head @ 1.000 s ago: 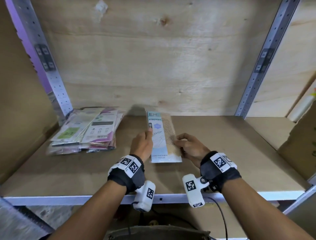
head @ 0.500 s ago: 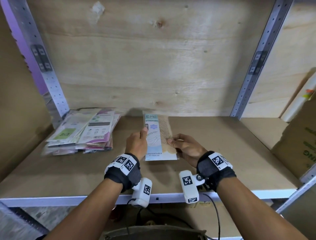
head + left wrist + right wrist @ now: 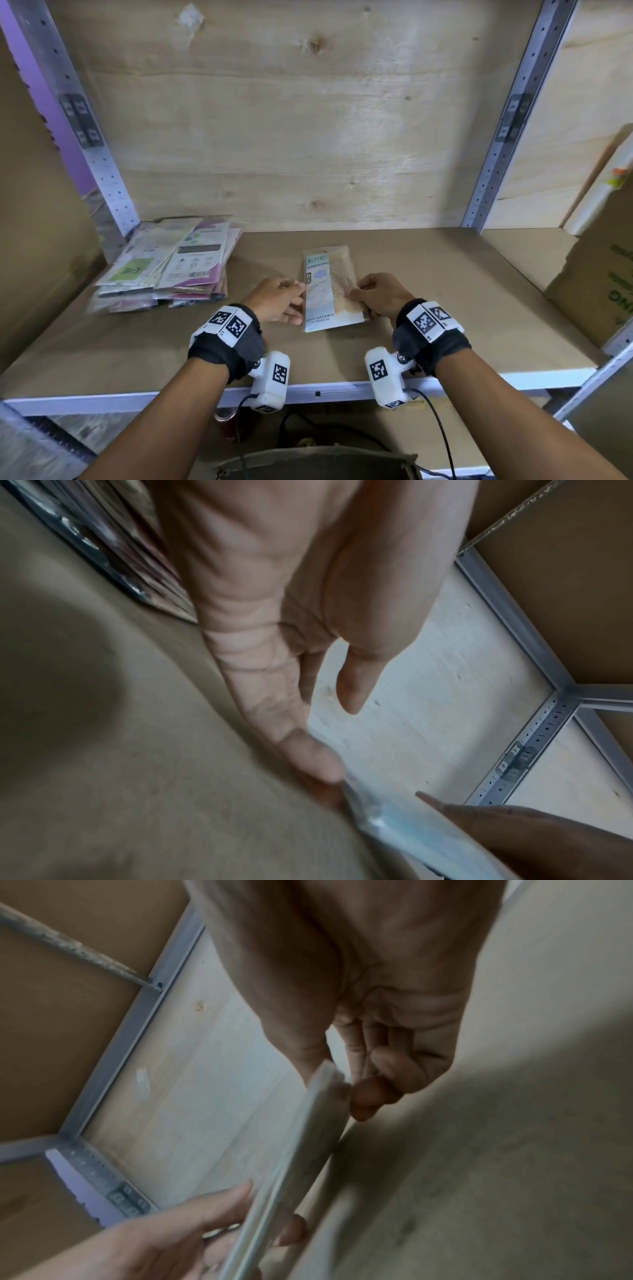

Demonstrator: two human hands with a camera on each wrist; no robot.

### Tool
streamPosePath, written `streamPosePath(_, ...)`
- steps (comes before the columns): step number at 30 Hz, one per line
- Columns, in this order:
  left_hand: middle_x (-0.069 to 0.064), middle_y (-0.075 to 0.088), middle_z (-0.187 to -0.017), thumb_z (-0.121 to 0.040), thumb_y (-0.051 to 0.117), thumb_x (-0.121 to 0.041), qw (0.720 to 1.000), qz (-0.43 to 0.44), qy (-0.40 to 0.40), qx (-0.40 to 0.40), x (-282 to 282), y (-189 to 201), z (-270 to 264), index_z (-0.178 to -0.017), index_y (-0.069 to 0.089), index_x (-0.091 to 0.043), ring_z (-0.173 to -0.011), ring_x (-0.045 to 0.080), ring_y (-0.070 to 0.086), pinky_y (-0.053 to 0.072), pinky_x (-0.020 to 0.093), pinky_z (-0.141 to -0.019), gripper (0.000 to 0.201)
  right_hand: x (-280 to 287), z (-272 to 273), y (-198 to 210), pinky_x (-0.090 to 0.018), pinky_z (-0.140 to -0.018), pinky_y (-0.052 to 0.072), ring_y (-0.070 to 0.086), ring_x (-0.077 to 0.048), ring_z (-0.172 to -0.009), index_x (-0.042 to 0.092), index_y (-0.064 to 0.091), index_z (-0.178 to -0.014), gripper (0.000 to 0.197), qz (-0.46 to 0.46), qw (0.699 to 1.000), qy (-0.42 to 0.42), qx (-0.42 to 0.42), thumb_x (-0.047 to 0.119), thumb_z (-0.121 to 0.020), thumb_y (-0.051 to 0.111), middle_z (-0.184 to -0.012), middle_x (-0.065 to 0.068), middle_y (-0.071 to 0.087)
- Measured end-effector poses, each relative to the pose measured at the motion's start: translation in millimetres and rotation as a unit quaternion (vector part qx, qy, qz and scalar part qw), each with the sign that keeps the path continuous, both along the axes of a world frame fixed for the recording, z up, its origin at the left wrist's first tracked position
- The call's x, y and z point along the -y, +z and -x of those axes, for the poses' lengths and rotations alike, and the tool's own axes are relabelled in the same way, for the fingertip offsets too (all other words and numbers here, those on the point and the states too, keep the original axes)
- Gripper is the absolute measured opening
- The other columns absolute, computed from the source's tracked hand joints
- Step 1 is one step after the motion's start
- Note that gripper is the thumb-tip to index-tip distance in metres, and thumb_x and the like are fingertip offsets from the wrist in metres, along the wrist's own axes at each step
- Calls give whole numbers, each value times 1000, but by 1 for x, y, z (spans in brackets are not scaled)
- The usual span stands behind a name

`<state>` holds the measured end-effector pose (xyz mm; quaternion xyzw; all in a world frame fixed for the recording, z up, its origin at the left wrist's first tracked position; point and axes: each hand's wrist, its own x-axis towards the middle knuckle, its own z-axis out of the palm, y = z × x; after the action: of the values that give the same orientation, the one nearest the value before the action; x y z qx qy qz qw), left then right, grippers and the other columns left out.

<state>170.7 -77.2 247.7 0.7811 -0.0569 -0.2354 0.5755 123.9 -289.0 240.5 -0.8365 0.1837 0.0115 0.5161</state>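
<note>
A flat stocking packet (image 3: 330,291), pale blue card with beige mesh showing, is held low over the brown shelf board (image 3: 445,291) at its middle. My left hand (image 3: 281,301) holds its left edge, fingers (image 3: 291,1229) under it and the thumb at the edge. My right hand (image 3: 375,298) pinches the right edge between thumb and curled fingers (image 3: 366,1096). In the left wrist view the packet (image 3: 394,823) shows edge-on, blurred, with the right hand (image 3: 514,831) behind it. The right wrist view shows the packet (image 3: 301,1145) edge-on, slightly off the board.
A fanned stack of similar packets (image 3: 171,267) lies at the shelf's back left, by a perforated metal upright (image 3: 102,164). A cardboard box (image 3: 596,274) stands at the right. Plywood (image 3: 308,137) closes the back. The shelf's white front rail (image 3: 325,390) runs under my wrists.
The packet has tipped flatter and come lower toward the shelf board. My left thumb has slid from its front face to its left edge. Both hands keep hold.
</note>
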Motion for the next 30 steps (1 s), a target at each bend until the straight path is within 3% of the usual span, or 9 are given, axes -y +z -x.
streamPosePath(2, 17, 66, -101, -100, 55, -22, 1000, 15, -6, -13, -1, 2, 3, -125, 49, -7, -74, 25, 71, 62, 29, -60, 30, 1, 1, -1, -31, -65, 56, 68, -18, -75, 10, 62, -88, 27, 51, 999, -4, -13, 34, -84, 74, -87, -3, 70)
streamPosePath(5, 24, 63, -113, -99, 57, -17, 1000, 11, -4, -10, -3, 4, 3, -132, 49, -2, -84, 30, 71, 62, 29, -61, 37, 0, 6, 2, -30, -75, 55, 67, -17, -91, 13, 64, -94, 29, 110, 993, 18, -31, 38, -84, 73, -97, 0, 69)
streamPosePath(9, 26, 64, -111, -96, 59, -10, 1000, -4, -10, -9, 1, 4, 2, -124, 55, 4, -90, 31, 70, 63, 32, -67, 32, -5, 11, 9, -19, -63, 43, 59, -14, -89, 14, 61, -100, 26, 158, 986, 36, -24, 31, -84, 73, -98, 2, 62)
streamPosePath(16, 23, 67, -112, -95, 62, -12, 999, 4, -26, -20, 26, 3, -1, -120, 59, 3, -95, 29, 70, 61, 36, -81, 29, 13, 15, 13, -24, -75, 49, 62, -17, -98, 11, 59, -116, 36, 124, 992, 26, -23, 26, -85, 72, -108, 0, 63)
streamPosePath(21, 25, 64, -117, -96, 61, -13, 999, 2, -41, -24, 58, 8, -5, -122, 57, 6, -103, 33, 68, 60, 38, -84, 32, 39, 16, 14, -17, -59, 44, 61, -13, -87, 12, 55, -124, 40, 121, 992, 10, -19, 25, -88, 68, -111, -1, 63)
streamPosePath(22, 25, 64, -118, -97, 60, -14, 999, 2, -46, -27, 67, 11, -5, -123, 56, 6, -105, 34, 67, 60, 38, -85, 32, 45, 17, 14, -17, -59, 45, 62, -14, -88, 12, 54, -126, 42, 121, 992, 3, -18, 26, -88, 67, -112, -1, 63)
streamPosePath(24, 25, 63, -119, -98, 58, -12, 998, 5, -58, -40, 87, 15, -6, -121, 56, 4, -108, 34, 66, 59, 38, -87, 28, 57, 18, 15, -23, -72, 50, 63, -19, -99, 13, 50, -130, 46, 126, 992, -14, -17, 27, -89, 66, -120, -3, 63)
streamPosePath(27, 18, 67, -107, -98, 58, -10, 996, 19, -58, -68, 118, 19, -4, -100, 55, -8, -103, 31, 67, 57, 37, -87, 4, 76, 21, 16, -26, -80, 47, 61, -23, -110, 13, 47, -133, 48, 129, 991, -38, -14, 28, -90, 64, -127, -7, 61)
streamPosePath(30, 14, 67, -101, -97, 58, -9, 995, 29, -53, -75, 150, 17, -6, -93, 53, -12, -100, 30, 68, 58, 38, -87, 8, 99, 26, 16, -28, -88, 45, 58, -24, -116, 13, 49, -133, 48, 132, 990, -57, -13, 30, -90, 63, -131, -8, 59)
